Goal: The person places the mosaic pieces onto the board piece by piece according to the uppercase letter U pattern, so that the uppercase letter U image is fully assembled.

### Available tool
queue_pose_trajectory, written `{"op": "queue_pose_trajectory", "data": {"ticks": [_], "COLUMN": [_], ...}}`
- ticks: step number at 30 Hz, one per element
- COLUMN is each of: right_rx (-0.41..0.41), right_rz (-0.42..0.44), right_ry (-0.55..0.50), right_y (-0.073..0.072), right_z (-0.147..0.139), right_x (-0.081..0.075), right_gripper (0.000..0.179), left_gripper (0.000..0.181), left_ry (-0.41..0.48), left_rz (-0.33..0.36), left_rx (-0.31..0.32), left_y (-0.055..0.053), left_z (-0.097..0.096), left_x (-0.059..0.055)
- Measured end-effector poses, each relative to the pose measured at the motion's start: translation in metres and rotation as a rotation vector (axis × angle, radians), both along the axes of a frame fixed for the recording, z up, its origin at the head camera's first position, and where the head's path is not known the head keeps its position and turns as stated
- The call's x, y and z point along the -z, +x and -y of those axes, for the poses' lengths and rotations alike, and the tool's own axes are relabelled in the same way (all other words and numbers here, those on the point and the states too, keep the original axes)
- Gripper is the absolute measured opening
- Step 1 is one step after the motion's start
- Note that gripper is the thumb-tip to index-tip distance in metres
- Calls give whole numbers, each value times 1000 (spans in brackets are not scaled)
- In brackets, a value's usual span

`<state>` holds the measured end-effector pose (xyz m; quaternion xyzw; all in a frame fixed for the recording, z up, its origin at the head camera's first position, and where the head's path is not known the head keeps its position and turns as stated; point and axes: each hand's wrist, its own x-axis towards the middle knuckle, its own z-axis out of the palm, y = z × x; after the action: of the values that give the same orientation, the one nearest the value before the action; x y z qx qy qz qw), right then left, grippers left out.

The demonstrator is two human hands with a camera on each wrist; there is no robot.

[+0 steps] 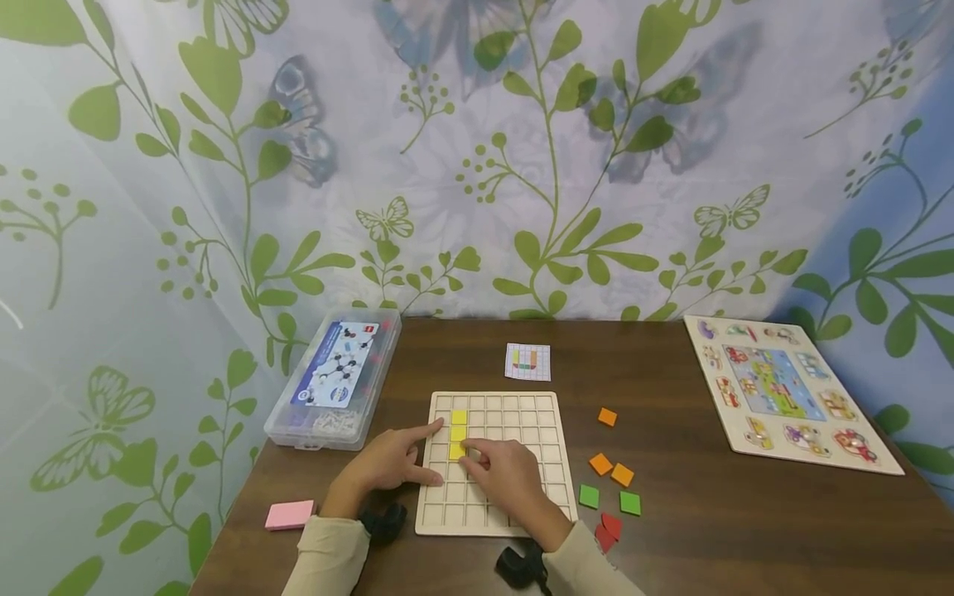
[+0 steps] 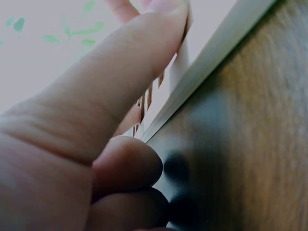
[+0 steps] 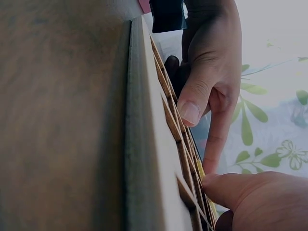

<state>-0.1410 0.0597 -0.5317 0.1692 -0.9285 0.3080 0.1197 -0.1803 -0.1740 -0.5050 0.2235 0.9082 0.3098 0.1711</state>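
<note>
A pale wooden grid board (image 1: 440, 517) lies on the table, with three yellow square tiles in one column near its left side. My right hand (image 1: 510, 476) has thumb and index finger at the lowest yellow tile (image 1: 455, 451), pinching its right side. My left hand (image 1: 387, 459) rests on the board's left edge, index finger and thumb stretched apart. In the left wrist view its thumb (image 2: 130, 57) lies along the board's edge, and other fingers bend underneath. The right wrist view shows the right thumb (image 3: 226, 188) close to a strip of yellow (image 3: 200, 169).
Behind the board lies a small printed pattern card (image 1: 528, 373). Orange tiles (image 1: 622, 474), green tiles (image 1: 629, 503) and red pieces (image 1: 611, 525) lie to its right. A clear plastic case (image 1: 335, 364) and a pink block (image 1: 290, 515) are at left, a picture puzzle (image 1: 790, 397) far right.
</note>
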Motion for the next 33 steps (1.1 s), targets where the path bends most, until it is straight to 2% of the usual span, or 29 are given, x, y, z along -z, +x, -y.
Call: {"op": "queue_pose_trajectory", "data": {"ticks": [7,16,26,33], "right_rx": [-14,-9,-30,-12], "right_rz": [26,-43,-72,-108], "right_ry": [3,-77,-175,-177], "right_y": [8,12,19,29], "right_z": [-2,-1,-2,-6], "right_x": [8,1,-3,-3], "right_gripper": [21,5,6,6], "left_gripper": [91,91,91,91], "left_ry": [15,-10,-12,-21], "left_rz": [48,14,27,25], "left_rx": [-8,-20,-27,-27], "left_y": [7,-1,-3,-3], "left_z": [-1,0,1,0], "left_x": [6,0,-4,-4]}}
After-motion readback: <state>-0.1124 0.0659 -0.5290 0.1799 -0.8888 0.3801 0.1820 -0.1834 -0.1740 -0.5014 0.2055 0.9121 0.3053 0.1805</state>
